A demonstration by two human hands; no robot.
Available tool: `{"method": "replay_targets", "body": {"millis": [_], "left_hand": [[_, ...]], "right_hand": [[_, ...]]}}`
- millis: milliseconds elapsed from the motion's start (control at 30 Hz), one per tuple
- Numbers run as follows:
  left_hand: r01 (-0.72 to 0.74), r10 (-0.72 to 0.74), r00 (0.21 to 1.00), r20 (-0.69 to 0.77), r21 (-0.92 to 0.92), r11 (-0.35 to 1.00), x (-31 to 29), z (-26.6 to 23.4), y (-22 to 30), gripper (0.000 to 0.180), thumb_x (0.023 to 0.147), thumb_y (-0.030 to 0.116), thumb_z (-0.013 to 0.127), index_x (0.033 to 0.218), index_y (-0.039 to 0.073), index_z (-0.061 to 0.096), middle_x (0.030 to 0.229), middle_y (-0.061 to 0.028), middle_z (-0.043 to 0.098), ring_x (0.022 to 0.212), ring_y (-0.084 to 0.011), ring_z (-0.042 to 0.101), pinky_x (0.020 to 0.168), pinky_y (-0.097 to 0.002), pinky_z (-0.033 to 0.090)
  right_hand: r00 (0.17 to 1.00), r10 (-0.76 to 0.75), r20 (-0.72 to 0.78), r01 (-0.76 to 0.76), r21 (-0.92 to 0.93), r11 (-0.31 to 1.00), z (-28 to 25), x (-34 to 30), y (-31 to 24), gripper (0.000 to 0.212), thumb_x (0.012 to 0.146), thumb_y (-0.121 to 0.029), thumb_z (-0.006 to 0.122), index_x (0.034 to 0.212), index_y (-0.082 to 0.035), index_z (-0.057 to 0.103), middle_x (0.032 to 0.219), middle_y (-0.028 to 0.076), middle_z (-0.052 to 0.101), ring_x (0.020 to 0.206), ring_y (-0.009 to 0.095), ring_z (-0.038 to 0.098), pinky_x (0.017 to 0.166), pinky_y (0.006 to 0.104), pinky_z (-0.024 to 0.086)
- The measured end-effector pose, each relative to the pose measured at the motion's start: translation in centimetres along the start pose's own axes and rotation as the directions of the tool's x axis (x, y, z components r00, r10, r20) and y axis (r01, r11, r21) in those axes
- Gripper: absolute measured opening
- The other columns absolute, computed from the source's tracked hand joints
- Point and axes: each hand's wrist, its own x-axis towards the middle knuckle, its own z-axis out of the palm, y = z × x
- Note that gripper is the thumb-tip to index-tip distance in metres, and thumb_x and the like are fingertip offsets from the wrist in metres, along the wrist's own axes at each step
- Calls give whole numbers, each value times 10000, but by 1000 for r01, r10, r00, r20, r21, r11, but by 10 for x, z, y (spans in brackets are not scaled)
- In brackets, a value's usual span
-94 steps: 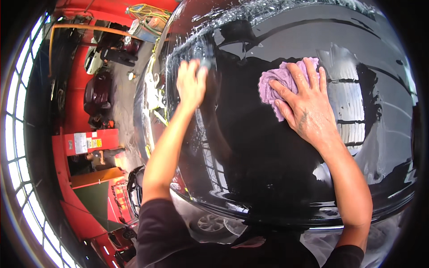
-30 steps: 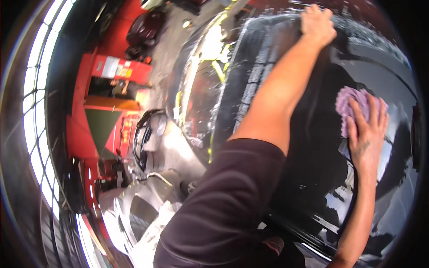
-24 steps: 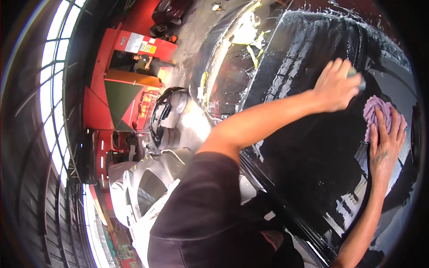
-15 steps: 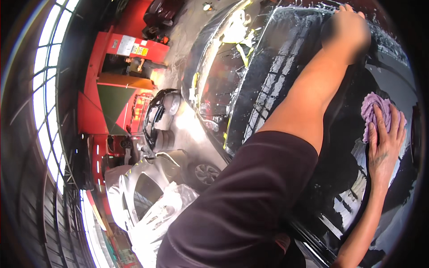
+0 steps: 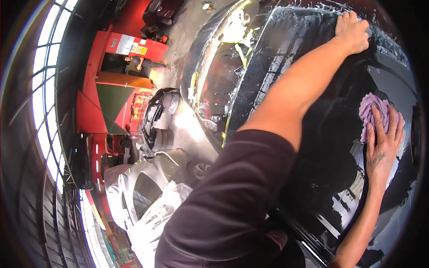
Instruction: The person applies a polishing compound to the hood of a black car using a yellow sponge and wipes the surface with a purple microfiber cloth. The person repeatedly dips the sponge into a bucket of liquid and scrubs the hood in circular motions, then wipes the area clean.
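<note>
My left hand (image 5: 353,33) is closed and pressed against the far part of a glossy black car panel (image 5: 326,120), beside a whitish wet film. A little grey shows at its edge, but what the fingers hold, if anything, is hidden. At the right, my right hand (image 5: 383,143) presses a crumpled purple cloth (image 5: 374,111) onto the same car, fingers spread over it. Around the cloth the surface carries greyish wet patches (image 5: 351,194) with ragged edges.
Yellow masking tape (image 5: 241,56) edges the car's far left side. Beyond stand a detached black bumper (image 5: 154,117) and a silver car body (image 5: 143,190) partly draped in clear plastic (image 5: 161,223). A person (image 5: 136,65) is by a red structure (image 5: 89,105) at the back.
My left forearm and sleeve have shifted left, and the left hand has come slightly nearer. The right hand and the cloth have slid a little to the left.
</note>
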Motion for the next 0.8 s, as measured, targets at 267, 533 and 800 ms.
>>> {"method": "replay_targets", "body": {"millis": [267,533,800], "left_hand": [[-104,117,984,131,-101,989,-130,-123,66,278,869,280,824,1084,117,759,1111,-180,603,1056,-365,588,893,-503,485],[122,-134,988,81,137,983,40,-14,-7,249,952,186,625,1164,68,683,1193,-262,661,1156,-451,641,978,-559,527],[-95,102,972,214,-44,994,-144,-140,36,426,1000,335,726,1312,45,718,1102,-170,602,1012,-385,634,896,-482,538]], "right_hand": [[1000,17,-19,-18,-14,1000,-4,-1,7,390,1103,-292,614,1480,-227,689,1605,137,516,1550,428,389,1299,581,275],[998,56,17,-57,60,997,-12,4,-6,387,1038,-266,682,1420,-222,730,1581,149,543,1532,454,407,1268,622,305],[991,131,0,-129,168,977,-16,3,2,420,986,-288,745,1402,-228,722,1555,167,520,1525,491,380,1249,704,299]]}}
